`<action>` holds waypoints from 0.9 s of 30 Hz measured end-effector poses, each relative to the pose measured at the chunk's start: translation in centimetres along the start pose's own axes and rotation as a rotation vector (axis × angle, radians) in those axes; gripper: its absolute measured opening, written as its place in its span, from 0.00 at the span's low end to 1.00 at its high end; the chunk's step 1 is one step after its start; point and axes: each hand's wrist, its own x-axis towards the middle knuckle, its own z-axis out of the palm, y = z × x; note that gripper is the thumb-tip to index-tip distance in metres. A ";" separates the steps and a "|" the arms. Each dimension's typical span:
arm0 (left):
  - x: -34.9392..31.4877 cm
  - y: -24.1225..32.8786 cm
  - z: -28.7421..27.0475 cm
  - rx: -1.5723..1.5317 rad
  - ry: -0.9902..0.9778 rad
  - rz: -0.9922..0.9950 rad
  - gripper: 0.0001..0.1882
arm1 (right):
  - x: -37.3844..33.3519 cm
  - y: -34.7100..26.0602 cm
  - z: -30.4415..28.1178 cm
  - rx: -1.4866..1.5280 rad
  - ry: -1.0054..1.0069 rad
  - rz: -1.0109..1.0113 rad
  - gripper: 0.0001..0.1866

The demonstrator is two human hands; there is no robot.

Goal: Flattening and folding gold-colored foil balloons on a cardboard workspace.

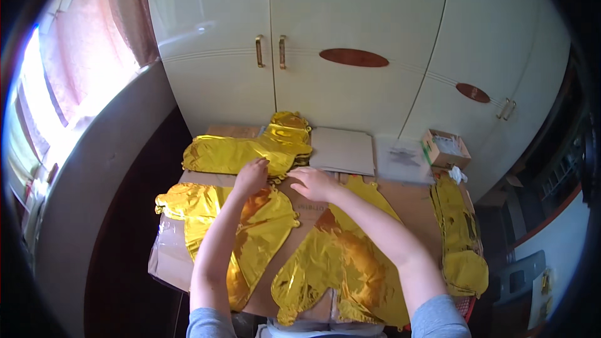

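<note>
Flat gold foil balloons lie on a cardboard-covered table. My left hand (251, 176) is closed, its fingertips pinching the near edge of the T-shaped foil balloon pile (235, 153) at the back. Just right of that pile's lower corner is my right hand (313, 184), its fingers stretched leftward and apart, close to the foil tabs. Under my left forearm lies another gold foil balloon (266, 231). A larger gold foil balloon (307, 263) spreads beneath my right forearm, partly hidden by it.
At the right edge lies a long stack of gold foil balloons (460, 238). A grey-brown cardboard sheet (343, 150), a clear plastic sheet (407, 158) and a small open box (446, 149) sit along the back. White cabinet doors (357, 6) rise behind the table (407, 191).
</note>
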 end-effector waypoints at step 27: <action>-0.3 -3.3 3.0 -0.480 0.201 -0.242 0.16 | 9.7 2.3 3.7 -0.287 -0.189 0.062 0.11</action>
